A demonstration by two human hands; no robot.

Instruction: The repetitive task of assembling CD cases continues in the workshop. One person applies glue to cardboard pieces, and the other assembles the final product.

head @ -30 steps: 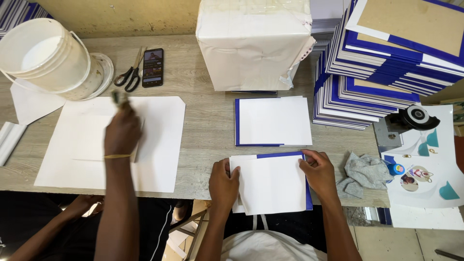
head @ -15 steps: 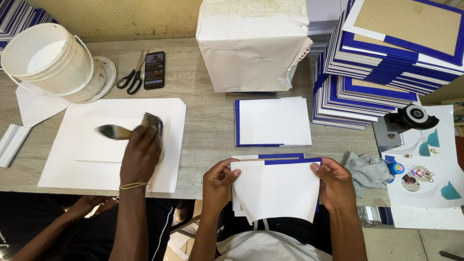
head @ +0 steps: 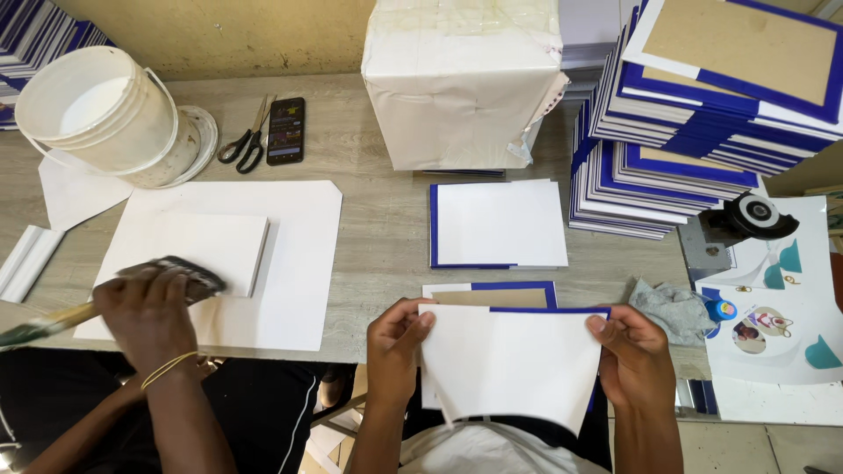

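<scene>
A worn, grey wooden table [head: 378, 237] is seen from above, backed by a rough tan wall. At its near edge a thin white sheet [head: 514, 364] with a narrow blue strip along its top is lifted and bowed, gripped at the upper left corner by the left hand [head: 397, 342] and at the upper right corner by the right hand [head: 634, 351]. Just beyond it lies a flat cover [head: 492, 294] of brown board edged in blue and white. Farther off, a white rectangular booklet [head: 499, 224] with a blue spine rests flat, in front of a paper-wrapped block [head: 461, 79]. A tall stack of blue-edged covers [head: 702, 114] stands at the far right. At the left, a co-worker's hand [head: 149, 312] is clenched on a wide brush [head: 189, 274] over a large white sheet [head: 299, 254], near a round white plastic bucket [head: 97, 114], scissors [head: 246, 145] and a dark phone [head: 285, 130].
</scene>
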